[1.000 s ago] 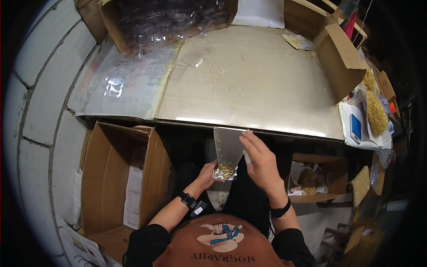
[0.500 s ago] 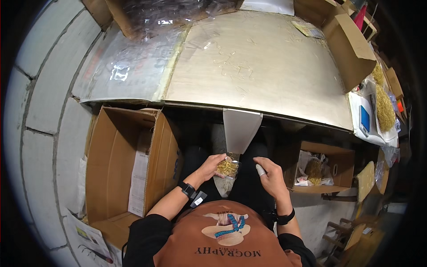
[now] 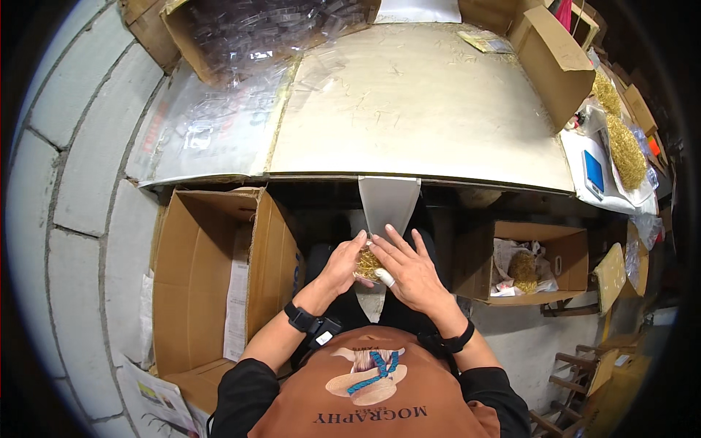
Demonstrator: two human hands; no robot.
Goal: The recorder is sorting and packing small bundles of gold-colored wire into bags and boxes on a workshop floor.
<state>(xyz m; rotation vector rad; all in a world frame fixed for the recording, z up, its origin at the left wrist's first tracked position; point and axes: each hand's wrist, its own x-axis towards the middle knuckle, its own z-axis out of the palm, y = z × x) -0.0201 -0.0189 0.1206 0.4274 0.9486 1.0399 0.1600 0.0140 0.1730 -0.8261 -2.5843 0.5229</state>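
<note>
- Cupping a small clear container [image 3: 368, 264] filled with gold wire-like bits, the left hand [image 3: 340, 266] grips it along its left side — seemingly to keep it steady and upright so the loose bits stay in.
- The right hand [image 3: 412, 271] is open and flat, its fingers reaching over the far end of the container, with a white cover [image 3: 385, 277] on the thumb at the near right. It appears to guard the top, though whether it presses down I cannot tell.
- The container sits between the two hands, in front of the person's lap, below the tabletop [image 3: 453, 117] edge.
- Its gold-filled face points up toward the camera. The visible part looks longer away from the body than across, but the hands hide its edges, so the long axis stays uncertain.
- Just beyond the fingers, a pale chute [image 3: 389, 201] slopes from the tabletop edge toward the person, its long axis in line with the container — a placement that likely guides small pieces downward.
- Gold bits [image 3: 376, 113] lie scattered on the tabletop. Open cardboard boxes stand to the left [image 3: 197, 270] and right [image 3: 573, 248], probably within easy reach.
</note>
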